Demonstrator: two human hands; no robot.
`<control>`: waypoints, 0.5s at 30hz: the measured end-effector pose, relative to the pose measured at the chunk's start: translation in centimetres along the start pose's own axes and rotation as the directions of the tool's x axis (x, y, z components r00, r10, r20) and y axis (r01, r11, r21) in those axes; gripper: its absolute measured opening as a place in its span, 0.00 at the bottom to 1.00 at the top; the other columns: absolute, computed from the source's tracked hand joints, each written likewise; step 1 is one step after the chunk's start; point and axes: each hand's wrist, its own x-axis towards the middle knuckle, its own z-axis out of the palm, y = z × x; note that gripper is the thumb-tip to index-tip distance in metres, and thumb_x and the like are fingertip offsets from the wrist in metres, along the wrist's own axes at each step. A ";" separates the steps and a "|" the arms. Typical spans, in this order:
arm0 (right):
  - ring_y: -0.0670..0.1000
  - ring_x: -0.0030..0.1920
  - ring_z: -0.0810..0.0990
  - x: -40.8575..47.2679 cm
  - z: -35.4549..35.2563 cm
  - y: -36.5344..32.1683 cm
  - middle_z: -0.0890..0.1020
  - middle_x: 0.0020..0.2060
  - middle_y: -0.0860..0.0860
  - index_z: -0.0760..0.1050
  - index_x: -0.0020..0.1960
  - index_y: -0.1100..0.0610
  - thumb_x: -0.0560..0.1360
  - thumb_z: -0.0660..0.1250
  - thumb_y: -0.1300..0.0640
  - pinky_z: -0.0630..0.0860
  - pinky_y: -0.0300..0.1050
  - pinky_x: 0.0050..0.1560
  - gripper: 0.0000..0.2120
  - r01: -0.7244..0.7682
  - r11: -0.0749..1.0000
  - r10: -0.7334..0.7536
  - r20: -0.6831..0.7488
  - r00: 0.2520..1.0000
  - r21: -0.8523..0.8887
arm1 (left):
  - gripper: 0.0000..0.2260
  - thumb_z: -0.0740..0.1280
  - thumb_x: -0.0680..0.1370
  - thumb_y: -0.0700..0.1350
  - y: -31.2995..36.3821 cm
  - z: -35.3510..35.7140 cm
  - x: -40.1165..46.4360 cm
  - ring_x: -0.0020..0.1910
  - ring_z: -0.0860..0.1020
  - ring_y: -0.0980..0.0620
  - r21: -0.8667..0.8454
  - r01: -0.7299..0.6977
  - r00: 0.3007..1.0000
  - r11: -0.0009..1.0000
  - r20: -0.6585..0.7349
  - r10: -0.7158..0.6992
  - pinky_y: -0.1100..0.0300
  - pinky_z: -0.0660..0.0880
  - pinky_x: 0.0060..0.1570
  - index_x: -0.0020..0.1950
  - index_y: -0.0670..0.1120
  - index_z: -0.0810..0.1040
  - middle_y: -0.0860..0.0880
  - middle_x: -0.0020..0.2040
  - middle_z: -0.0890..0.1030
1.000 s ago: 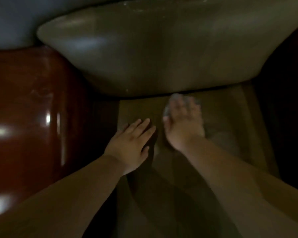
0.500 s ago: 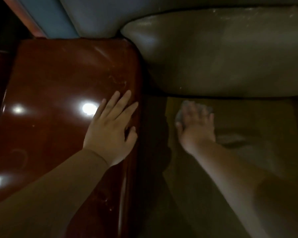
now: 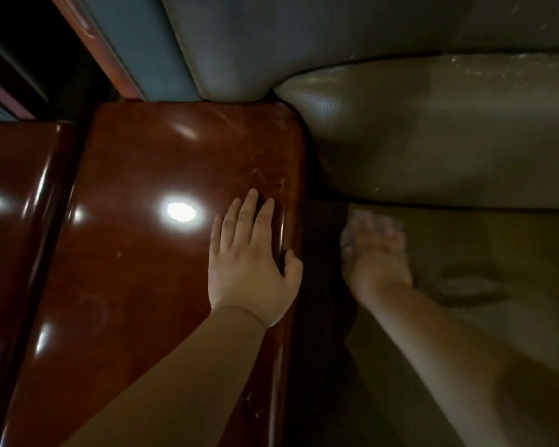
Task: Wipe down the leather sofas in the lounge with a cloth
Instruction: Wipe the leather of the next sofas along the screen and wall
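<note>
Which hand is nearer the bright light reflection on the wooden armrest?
Left. The left hand lies flat on the wooden armrest, just right of the reflection. The right hand is off the armrest, down on the seat cushion, pressing the cloth.

Dim, glare spots on glossy armrest (image 3: 162, 227), blurred right hand (image 3: 376, 253), wide-angle edges

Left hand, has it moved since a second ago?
Yes. The left hand went leftward, off the sofa seat where it lay beside the right hand, onto the glossy wooden armrest, lying flat there.
</note>
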 end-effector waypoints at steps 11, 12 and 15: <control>0.54 0.84 0.40 -0.5 -0.9 2.6 0.44 0.85 0.49 0.42 0.85 0.46 0.85 0.49 0.41 0.43 0.58 0.83 0.33 0.210 0.968 -0.208 0.027 0.978 -0.137 | 0.36 0.61 0.78 0.61 -0.1 0.4 0.1 0.84 0.56 0.45 0.031 -0.007 0.999 0.999 -0.043 0.008 0.43 0.52 0.83 0.83 0.51 0.59 0.48 0.85 0.59; 0.56 0.84 0.41 0.3 -1.6 3.2 0.44 0.85 0.49 0.40 0.85 0.46 0.84 0.46 0.38 0.45 0.60 0.83 0.34 0.101 0.991 -0.100 0.011 0.995 -0.092 | 0.35 0.61 0.77 0.61 -0.1 0.3 0.1 0.84 0.56 0.45 0.030 -0.007 0.999 1.000 -0.043 0.008 0.43 0.53 0.83 0.83 0.50 0.60 0.48 0.85 0.59; 0.61 0.83 0.37 1.2 -1.6 1.2 0.39 0.85 0.51 0.37 0.85 0.48 0.84 0.45 0.38 0.41 0.63 0.82 0.35 -0.038 0.996 0.041 0.037 0.998 -0.086 | 0.36 0.61 0.77 0.61 0.2 0.1 0.2 0.84 0.55 0.46 0.029 0.002 0.999 1.000 -0.032 -0.002 0.43 0.53 0.83 0.83 0.51 0.60 0.49 0.85 0.59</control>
